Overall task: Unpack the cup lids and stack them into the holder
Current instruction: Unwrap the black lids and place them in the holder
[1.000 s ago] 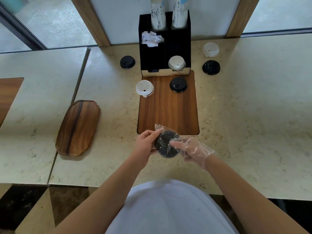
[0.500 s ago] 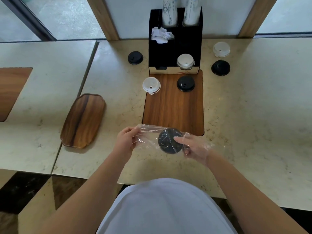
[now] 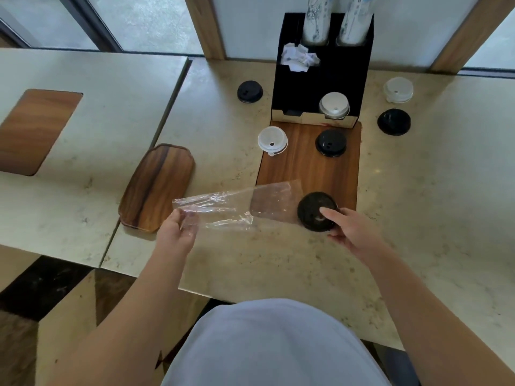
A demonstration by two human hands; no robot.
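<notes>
My right hand [image 3: 351, 232] grips a black cup lid [image 3: 313, 210] just above the near edge of the wooden inlay. My left hand [image 3: 178, 232] pinches the left end of a clear plastic sleeve [image 3: 237, 208], which stretches out flat toward the lid; the lid is clear of the sleeve's right end. The black holder [image 3: 348, 76] stands at the back, with white lids [image 3: 333, 105] in its lower right slot. Loose on the counter lie a white lid [image 3: 272, 139] and several black lids, one [image 3: 330, 142] on the inlay, one [image 3: 249, 91] left of the holder.
A wooden tray [image 3: 157, 187] lies to the left across the counter seam. Right of the holder sit a white lid stack [image 3: 398, 89] and a black lid [image 3: 393, 121]. Crumpled paper [image 3: 299, 57] and two cup stacks [image 3: 354, 20] fill the holder's top.
My hands have moved apart: the left pulled the plastic sleeve out to the left, and the black lid came out of it in my right hand. The view has shifted left.
</notes>
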